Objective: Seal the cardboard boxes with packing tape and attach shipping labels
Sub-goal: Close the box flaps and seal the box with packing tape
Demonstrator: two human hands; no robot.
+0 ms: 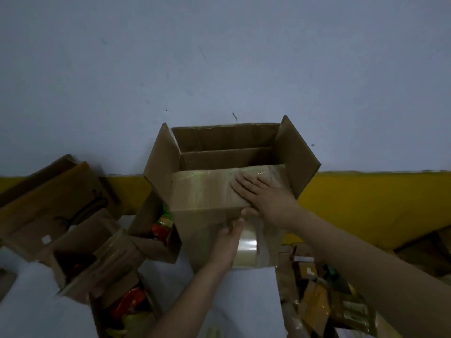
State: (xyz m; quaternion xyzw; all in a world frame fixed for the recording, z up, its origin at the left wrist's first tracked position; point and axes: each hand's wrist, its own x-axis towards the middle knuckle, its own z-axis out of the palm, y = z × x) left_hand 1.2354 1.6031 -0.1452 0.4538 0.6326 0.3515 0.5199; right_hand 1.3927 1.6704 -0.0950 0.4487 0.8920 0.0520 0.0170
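Note:
A brown cardboard box point(207, 191) stands upright in the middle, its far and side flaps standing up and its near flap folded over the opening. Shiny clear tape point(195, 181) covers that near flap. My right hand point(256, 189) lies flat on the near flap, fingers straight, pressing on the taped surface. My left hand point(231, 237) grips a roll of clear packing tape point(247, 242) against the box's front wall, just under the top edge.
Open cardboard boxes point(80, 242) with colourful packets point(161, 228) crowd the left side on a white surface point(244, 301). Flattened cardboard and packaging point(329, 296) lie at the lower right. A grey wall with a yellow base band point(366, 203) rises right behind the box.

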